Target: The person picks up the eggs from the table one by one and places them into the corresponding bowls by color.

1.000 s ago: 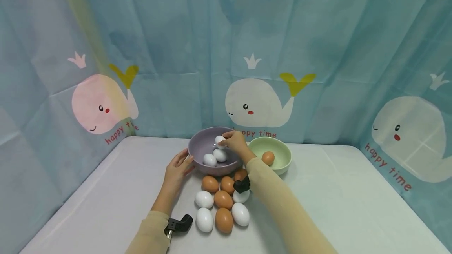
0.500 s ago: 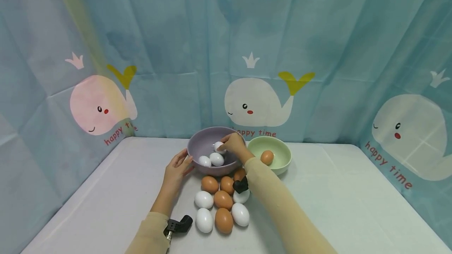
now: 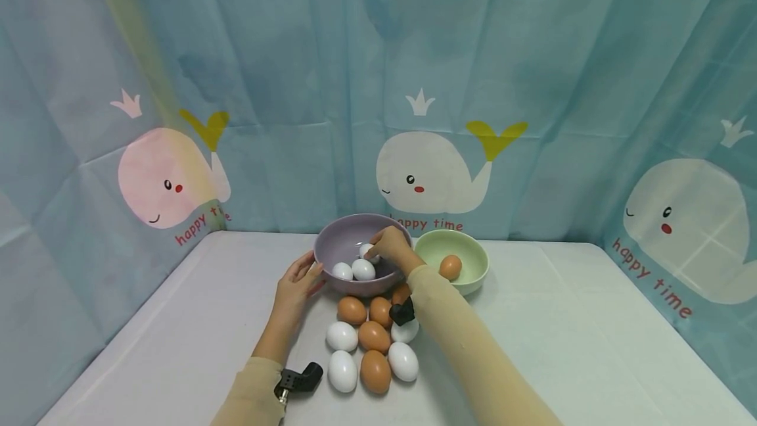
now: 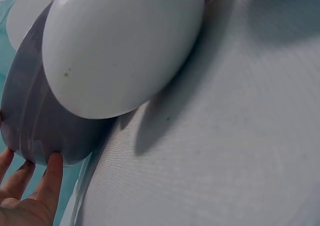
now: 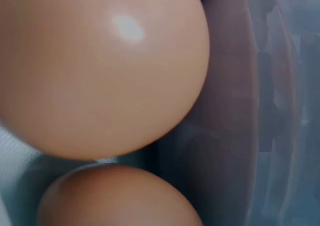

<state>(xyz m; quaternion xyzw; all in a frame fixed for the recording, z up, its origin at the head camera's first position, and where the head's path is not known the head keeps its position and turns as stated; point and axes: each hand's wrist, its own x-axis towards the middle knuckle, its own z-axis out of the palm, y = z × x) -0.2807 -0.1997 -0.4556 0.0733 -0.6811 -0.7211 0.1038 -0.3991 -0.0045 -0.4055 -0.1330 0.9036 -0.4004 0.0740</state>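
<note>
In the head view, my right hand reaches into the purple bowl, fingertips pinching a white egg. Two more white eggs lie there, one beside the held egg and one farther left. My left hand rests against the bowl's left outer side. The left wrist view shows its fairly straight fingers touching the outer wall of the bowl. Brown eggs fill much of the right wrist view, close to the bowl; the right fingers are out of that view.
Several brown and white eggs stand in rows before the bowl, including a brown egg and a white egg in front. At right, a green bowl contains one brown egg. A curtain hangs behind the white table.
My right hand has lowered the white egg deeper into the purple bowl. The two other white eggs have shifted slightly left and toward me. My left hand has stayed at the bowl.
</note>
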